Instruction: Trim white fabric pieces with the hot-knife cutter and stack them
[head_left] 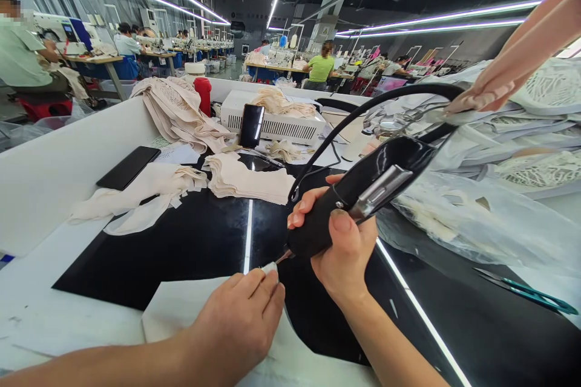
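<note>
My right hand [339, 240] grips the black handle of a corded hot-cutting tool [363, 187], its thin metal tip pointing down-left at the fabric. My left hand [240, 320] presses its fingertips on a pale piece of fabric [181, 308] lying on the glossy black work surface [181, 248]. The tool's tip meets the fabric edge right at my left fingertips. A thick black cable [363, 110] arcs up from the tool to the right.
Stacks of beige fabric pieces [247, 178] and loose strips [136, 196] lie behind. A black phone [128, 167], a white box [272, 121], a red bottle [203, 94], teal scissors [526, 291], bagged lace at right [476, 217]. Another person's arm [521, 54] reaches in top right.
</note>
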A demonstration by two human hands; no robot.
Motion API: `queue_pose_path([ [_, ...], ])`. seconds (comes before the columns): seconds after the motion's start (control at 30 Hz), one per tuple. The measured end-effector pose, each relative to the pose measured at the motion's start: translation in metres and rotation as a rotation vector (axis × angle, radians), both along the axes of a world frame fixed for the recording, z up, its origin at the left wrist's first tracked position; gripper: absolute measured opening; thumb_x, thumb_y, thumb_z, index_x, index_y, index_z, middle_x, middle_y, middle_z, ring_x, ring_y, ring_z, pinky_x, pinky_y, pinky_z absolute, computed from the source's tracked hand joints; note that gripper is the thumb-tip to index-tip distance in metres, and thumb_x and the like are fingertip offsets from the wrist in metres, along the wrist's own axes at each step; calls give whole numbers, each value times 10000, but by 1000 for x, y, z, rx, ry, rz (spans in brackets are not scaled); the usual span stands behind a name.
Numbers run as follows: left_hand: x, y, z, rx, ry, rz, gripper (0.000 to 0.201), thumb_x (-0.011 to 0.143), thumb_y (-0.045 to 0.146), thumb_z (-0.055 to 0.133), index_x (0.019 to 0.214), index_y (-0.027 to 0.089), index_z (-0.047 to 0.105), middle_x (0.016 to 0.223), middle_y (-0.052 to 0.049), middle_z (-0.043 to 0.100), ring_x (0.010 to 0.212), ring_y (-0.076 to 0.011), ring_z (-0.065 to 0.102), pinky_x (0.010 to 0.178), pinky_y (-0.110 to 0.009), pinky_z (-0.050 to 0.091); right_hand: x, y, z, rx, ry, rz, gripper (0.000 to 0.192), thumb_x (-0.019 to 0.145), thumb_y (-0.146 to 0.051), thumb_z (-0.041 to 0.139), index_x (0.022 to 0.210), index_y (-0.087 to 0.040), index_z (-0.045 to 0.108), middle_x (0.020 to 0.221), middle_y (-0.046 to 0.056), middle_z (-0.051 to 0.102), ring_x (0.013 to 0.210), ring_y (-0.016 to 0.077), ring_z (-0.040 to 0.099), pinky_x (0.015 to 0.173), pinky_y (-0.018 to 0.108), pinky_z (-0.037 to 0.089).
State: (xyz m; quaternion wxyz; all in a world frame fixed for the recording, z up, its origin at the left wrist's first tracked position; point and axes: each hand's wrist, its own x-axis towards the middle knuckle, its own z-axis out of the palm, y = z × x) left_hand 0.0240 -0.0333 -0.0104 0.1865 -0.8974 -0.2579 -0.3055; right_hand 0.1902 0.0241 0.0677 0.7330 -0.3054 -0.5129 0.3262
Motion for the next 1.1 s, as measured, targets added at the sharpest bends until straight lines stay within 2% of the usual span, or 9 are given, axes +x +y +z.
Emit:
queue_pose_path([
  [0.17,0,1,-6,-13,45,3,262,1082,33,500,1192,72,735,1146,-111,829,949,-211,764,726,-303,564,0,0,3,-11,28,-8,529,812,-615,893,1110,-283,608,746,-54,666,540,148,601,514,298,551],
  [0.4,-1,1,-3,-25,76,8,249,1086,52,521,1192,88,744,1168,-110,825,976,-215,755,732,-304,562,0,-3,10,-13,103,-8,512,788,-587,923,1092,-300,627,744,-60,668,538,141,606,505,277,548],
  [0.53,0,2,-5,-11,72,-3,207,1072,46,552,1184,67,725,1172,-127,817,963,-221,758,722,-312,557,-2,-3,7,-9,92,6,523,792,-581,923,1102,-284,624,736,-61,684,531,135,608,512,277,549],
  [0.7,2,2,-7,21,-17,-9,260,1047,-11,494,1151,54,724,1109,-117,826,939,-221,761,717,-314,562,-3,-1,2,5,56,5,528,808,-585,909,1113,-275,610,738,-58,683,530,143,612,503,285,542],
  [1.1,3,3,-4,-39,24,3,273,1052,3,479,1149,67,727,1108,-108,827,896,-212,751,668,-314,565,-4,-1,0,16,72,8,463,846,-527,902,1131,-281,632,752,-64,699,562,132,619,528,268,575],
])
